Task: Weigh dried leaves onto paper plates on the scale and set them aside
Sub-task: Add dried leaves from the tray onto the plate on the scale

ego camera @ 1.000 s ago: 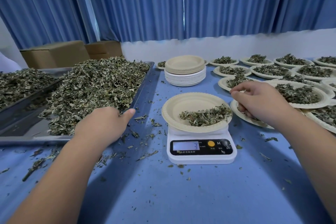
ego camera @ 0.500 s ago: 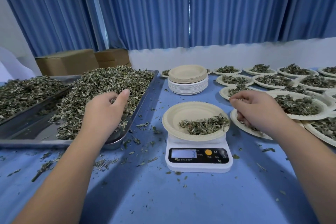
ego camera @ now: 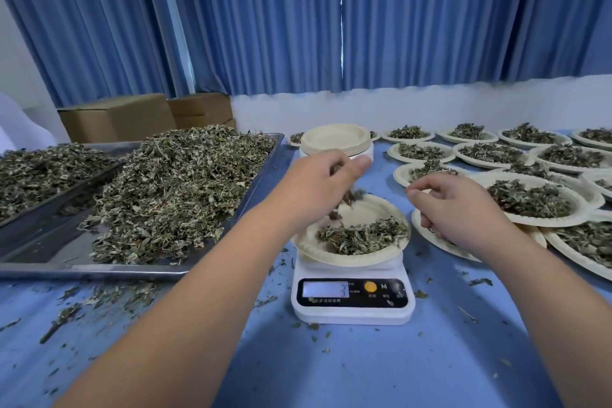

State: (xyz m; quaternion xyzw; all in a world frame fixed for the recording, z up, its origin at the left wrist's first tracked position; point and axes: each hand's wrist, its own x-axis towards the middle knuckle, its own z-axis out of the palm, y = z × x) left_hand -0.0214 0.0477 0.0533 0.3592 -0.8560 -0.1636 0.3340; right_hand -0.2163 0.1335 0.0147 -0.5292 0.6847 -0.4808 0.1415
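Note:
A white digital scale stands on the blue table with a paper plate on top, holding a small heap of dried leaves. My left hand hovers over the plate's left side, curled around a pinch of leaves, some falling from it. My right hand rests just right of the plate, fingers loosely pinched, above a partly hidden plate; whether it holds leaves is unclear. A big pile of dried leaves fills a metal tray on the left.
A stack of empty plates stands behind the scale. Several filled plates cover the right side. A second leaf tray and cardboard boxes lie at the left. Leaf scraps litter the table.
My left hand has left the leaf pile on the tray and moved right over the plate on the scale, carrying leaves that now drop. My right hand has barely moved.

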